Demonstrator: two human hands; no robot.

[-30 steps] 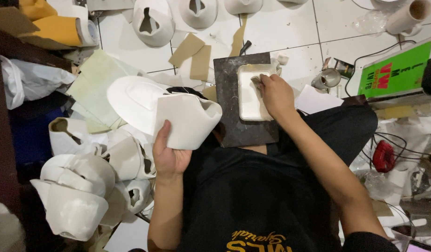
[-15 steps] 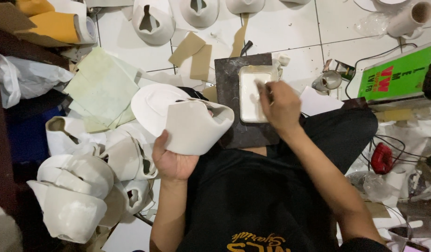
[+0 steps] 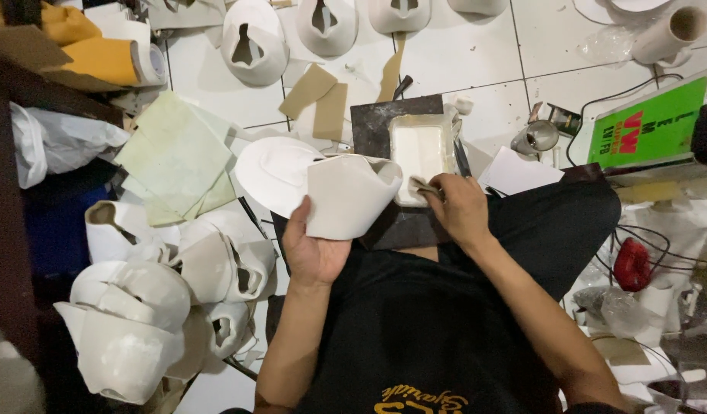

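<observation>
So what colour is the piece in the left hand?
White, clearest in the head view: the curved piece in the left hand.

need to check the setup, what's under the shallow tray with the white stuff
The tray sits on a dark slab. The right hand covers its near corner, so the slab there is hidden.
</observation>
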